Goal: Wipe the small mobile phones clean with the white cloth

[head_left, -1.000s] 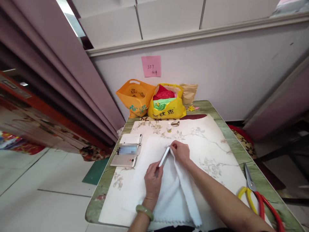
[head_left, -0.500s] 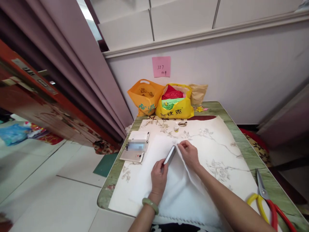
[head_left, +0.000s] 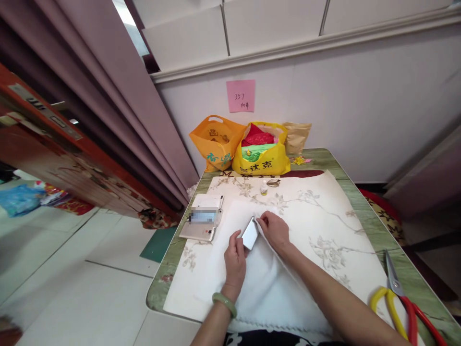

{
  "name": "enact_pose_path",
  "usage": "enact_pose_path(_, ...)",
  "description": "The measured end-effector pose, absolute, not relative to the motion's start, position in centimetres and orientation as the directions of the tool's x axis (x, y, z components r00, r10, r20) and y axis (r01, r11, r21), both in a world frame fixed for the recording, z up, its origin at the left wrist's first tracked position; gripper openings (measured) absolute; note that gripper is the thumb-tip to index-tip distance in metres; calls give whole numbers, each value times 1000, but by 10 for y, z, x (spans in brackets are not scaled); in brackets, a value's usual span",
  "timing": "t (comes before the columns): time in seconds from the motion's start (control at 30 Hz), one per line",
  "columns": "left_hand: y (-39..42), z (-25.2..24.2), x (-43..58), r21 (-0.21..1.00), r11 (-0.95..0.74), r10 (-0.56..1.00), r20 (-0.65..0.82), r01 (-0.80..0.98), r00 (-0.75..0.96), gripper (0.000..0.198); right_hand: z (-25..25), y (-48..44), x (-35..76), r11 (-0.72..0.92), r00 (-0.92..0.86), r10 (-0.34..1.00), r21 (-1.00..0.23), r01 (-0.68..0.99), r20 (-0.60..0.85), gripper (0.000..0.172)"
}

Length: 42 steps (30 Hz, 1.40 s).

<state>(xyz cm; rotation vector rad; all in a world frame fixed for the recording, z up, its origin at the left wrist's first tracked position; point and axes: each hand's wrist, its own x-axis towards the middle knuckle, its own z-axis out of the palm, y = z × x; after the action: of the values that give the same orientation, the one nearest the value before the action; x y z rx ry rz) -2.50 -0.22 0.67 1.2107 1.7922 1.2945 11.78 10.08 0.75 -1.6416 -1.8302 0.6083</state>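
Observation:
Tilted up over the white cloth, a smartphone rests in my left hand, whose fingers grip its lower left edge. A green bangle circles that wrist. My right hand pinches a fold of the cloth, and its fingertips are at the phone's upper right corner. The cloth lies across the near part of the table and partly drapes up toward my right hand. To the left, a white phone, a phone with a bluish surface and a gold phone lie close together.
Large scissors with yellow and red handles lie at the right edge. Behind the cloth are a small bottle and glasses. An orange bag, a yellow bag and a brown paper bag stand against the wall.
The phone has turned from nearly edge-on so its flat face shows. My right hand, with the cloth fold, has moved slightly left and meets the phone's corner.

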Motion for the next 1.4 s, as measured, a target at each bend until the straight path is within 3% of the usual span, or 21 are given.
enact_pose_path(0.17,-2,-1,-22,911,98,919,72,401,-389,66,5,108,114,92,-39,995,-662,744,94,24)
enact_pose_path(0.27,-2,-4,-22,881,93,920,102,463,-379,55,9,107,112,90,-32,994,-647,757,101,24)
enact_pose_path(0.47,-1,-4,-25,878,92,922,103,469,-373,42,19,69,100,474,-438,865,-681,558,243,17)
enact_pose_path(0.53,0,-4,-25,863,107,913,111,494,-393,39,18,67,98,529,-493,827,-666,526,268,17)
enact_pose_path(0.67,0,-2,-24,882,105,927,81,460,-367,40,15,96,104,336,-265,941,-648,684,210,18)
enact_pose_path(0.77,-1,-2,-23,880,122,930,60,460,-362,41,16,108,107,175,-101,982,-566,806,159,20)
enact_pose_path(0.87,-1,0,-22,866,121,930,72,485,-361,37,16,86,99,307,-224,950,-519,798,217,16)
enact_pose_path(0.93,0,1,-22,845,119,922,101,522,-374,33,15,67,92,507,-431,861,-525,683,270,16)
enact_pose_path(1.0,1,2,-22,834,121,920,110,538,-376,33,14,60,90,574,-500,816,-511,639,292,16)
enact_pose_path(1.2,0,-2,-22,888,109,930,69,447,-362,40,10,103,115,243,-162,966,-500,832,199,20)
enact_pose_path(1.27,-1,-4,-22,904,95,925,74,416,-372,42,7,109,126,226,-136,969,-523,822,205,21)
enact_pose_path(1.4,0,3,-22,894,54,926,122,444,-358,45,-1,101,141,225,-79,968,-688,690,238,26)
